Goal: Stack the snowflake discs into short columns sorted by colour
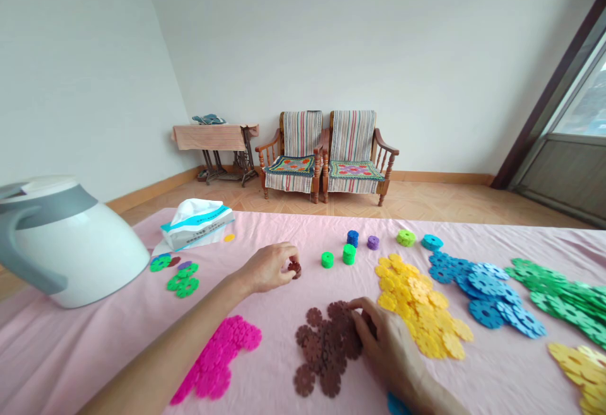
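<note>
The brown discs lie in a loose heap on the pink cloth, the right hand bent over its right edge, fingertips touching; whether it grips one I cannot tell. They look light, stiff and a little slick, hard to break, best pinched by the notched rim. Farther off, the left hand pinches a small brown stack. Beyond, the tissue pack bears dark print too small to read.
</note>
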`<state>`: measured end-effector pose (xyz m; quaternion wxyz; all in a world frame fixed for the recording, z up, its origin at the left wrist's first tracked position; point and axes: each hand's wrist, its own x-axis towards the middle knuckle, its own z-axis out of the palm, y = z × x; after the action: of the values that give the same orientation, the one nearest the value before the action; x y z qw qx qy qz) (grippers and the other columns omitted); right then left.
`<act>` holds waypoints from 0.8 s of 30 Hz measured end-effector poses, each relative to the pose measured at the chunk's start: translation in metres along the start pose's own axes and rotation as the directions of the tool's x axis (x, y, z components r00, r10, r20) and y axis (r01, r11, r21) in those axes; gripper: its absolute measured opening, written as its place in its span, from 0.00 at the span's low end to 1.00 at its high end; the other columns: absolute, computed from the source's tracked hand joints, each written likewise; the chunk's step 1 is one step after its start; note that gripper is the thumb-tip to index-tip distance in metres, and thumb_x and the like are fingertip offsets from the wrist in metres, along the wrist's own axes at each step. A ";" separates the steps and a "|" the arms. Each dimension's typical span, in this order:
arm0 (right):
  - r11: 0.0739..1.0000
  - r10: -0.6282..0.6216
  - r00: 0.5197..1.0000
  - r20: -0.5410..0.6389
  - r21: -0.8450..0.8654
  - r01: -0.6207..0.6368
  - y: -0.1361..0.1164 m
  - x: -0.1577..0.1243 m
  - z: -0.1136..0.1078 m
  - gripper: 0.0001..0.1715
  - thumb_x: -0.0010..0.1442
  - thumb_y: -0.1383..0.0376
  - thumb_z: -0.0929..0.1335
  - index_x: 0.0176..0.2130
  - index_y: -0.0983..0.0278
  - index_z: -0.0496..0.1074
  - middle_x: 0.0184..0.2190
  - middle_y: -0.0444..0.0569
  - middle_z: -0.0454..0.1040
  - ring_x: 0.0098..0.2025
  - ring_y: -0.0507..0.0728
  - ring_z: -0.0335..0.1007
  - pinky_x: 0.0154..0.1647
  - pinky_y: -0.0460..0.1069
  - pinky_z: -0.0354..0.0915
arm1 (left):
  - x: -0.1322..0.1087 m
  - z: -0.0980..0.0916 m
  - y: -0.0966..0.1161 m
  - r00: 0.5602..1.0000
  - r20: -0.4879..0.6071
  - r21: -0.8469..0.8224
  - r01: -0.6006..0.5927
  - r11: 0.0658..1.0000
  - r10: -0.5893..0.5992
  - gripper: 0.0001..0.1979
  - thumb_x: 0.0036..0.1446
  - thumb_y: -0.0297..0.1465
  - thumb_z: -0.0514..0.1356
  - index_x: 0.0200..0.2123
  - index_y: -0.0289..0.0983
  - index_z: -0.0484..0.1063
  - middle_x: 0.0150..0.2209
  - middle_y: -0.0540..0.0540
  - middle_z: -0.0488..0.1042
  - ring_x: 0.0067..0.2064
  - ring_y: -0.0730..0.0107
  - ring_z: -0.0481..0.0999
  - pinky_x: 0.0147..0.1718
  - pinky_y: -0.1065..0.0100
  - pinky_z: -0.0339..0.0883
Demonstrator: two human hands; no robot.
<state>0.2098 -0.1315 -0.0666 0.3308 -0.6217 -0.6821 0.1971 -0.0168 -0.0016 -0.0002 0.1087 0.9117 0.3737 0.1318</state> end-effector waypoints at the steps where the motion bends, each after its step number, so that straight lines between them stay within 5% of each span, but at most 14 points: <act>1: 1.000 0.000 1.000 -0.001 -0.001 0.000 0.000 0.000 0.000 0.21 0.62 0.57 0.54 0.37 0.61 0.70 0.25 0.47 0.75 0.30 0.54 0.70 0.28 0.46 0.61 | 0.000 0.000 0.000 1.000 0.003 0.001 -0.002 1.000 0.002 0.06 0.46 0.24 0.57 0.30 0.38 0.71 0.32 0.50 0.71 0.33 0.71 0.69 0.31 0.73 0.59; 24: 1.000 -0.001 1.000 -0.008 0.010 0.001 -0.004 -0.001 -0.003 0.22 0.63 0.57 0.54 0.40 0.62 0.71 0.26 0.48 0.75 0.30 0.54 0.70 0.28 0.46 0.60 | 0.004 0.005 -0.009 0.999 0.030 0.008 -0.033 0.999 0.032 0.05 0.46 0.25 0.59 0.29 0.38 0.71 0.32 0.51 0.70 0.34 0.70 0.69 0.33 0.72 0.59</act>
<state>0.2092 -0.1338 -0.0618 0.3366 -0.6204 -0.6801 0.1979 -0.0179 0.0071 -0.0067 0.1085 0.9200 0.3577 0.1182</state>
